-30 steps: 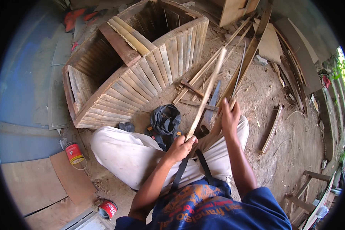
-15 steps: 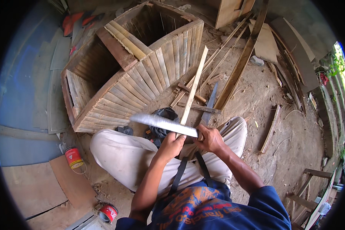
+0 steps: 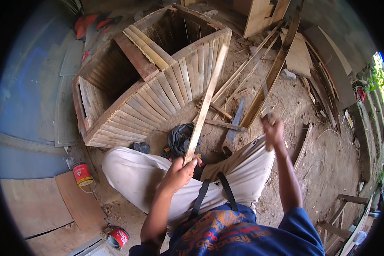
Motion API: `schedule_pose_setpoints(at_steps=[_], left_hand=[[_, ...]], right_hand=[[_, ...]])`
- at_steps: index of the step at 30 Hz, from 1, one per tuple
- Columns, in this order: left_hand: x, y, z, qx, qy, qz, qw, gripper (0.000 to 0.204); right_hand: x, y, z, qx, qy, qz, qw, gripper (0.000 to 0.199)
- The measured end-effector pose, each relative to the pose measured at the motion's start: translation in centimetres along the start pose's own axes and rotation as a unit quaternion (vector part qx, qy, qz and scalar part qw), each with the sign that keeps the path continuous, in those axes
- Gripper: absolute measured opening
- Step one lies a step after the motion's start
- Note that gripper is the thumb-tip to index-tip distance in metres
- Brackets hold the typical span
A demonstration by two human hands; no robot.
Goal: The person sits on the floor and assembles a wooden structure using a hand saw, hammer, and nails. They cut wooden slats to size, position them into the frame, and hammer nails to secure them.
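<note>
My left hand (image 3: 179, 176) is closed around the lower end of a long, narrow wooden strip (image 3: 206, 103). The strip stands tilted over my lap, its far end in front of the slatted wooden structure. Over my right knee, my right hand (image 3: 273, 130) grips the handle of a machete (image 3: 263, 81). Motion smears its blade, which points up and away from me, apart from the strip. A handsaw (image 3: 232, 130) lies on the ground between my hands, and a hammer (image 3: 220, 112) lies beyond it among wood scraps.
The curved, slatted wooden structure (image 3: 151, 102) stands ahead to the left. A black plastic bag (image 3: 182, 135) sits before my legs. Long boards (image 3: 274, 74) lean at the far right. Red cans (image 3: 82, 173) stand at left, near plywood sheets (image 3: 38, 205). A small wooden frame (image 3: 335, 228) is at lower right.
My right hand has swung the machete off the strip, rightward and away from me, turning its blade from leftward to upward. My left hand has shifted slightly left and nearer me, still holding the strip.
</note>
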State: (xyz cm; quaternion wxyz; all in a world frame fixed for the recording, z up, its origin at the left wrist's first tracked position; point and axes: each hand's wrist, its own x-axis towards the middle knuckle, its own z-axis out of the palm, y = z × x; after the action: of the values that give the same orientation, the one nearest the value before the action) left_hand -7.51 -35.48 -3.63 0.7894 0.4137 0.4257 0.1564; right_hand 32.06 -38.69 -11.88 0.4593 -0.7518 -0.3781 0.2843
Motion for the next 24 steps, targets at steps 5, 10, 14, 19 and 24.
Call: schedule_pose_setpoints(at_steps=[5, 10, 14, 19, 24], left_hand=[[3.0, 0.4, 0.1, 0.076, 0.042, 0.030, 0.996, 0.017], [2.0, -0.1, 0.3, 0.226, 0.045, 0.164, 0.959, 0.018], [2.1, -0.4, 0.6, 0.206, 0.038, 0.144, 0.967, 0.018], [0.3, -0.5, 0.0, 0.164, 0.022, 0.125, 0.978, 0.019], [-3.0, -1.0, 0.4, 0.118, -0.042, 0.015, 0.992, 0.021]], right_hand=[[-8.1, -2.0, 6.4, -0.180, -0.179, -0.261, 0.931, 0.026], [-7.2, -2.4, 6.4, -0.205, -0.159, -0.277, 0.925, 0.029], [-4.5, 0.2, 5.0, -0.250, -0.111, -0.285, 0.919, 0.029], [0.1, 3.9, 2.9, -0.166, -0.031, -0.034, 0.985, 0.023], [3.9, 4.3, -2.4, -0.212, 0.190, 0.116, 0.952, 0.036]])
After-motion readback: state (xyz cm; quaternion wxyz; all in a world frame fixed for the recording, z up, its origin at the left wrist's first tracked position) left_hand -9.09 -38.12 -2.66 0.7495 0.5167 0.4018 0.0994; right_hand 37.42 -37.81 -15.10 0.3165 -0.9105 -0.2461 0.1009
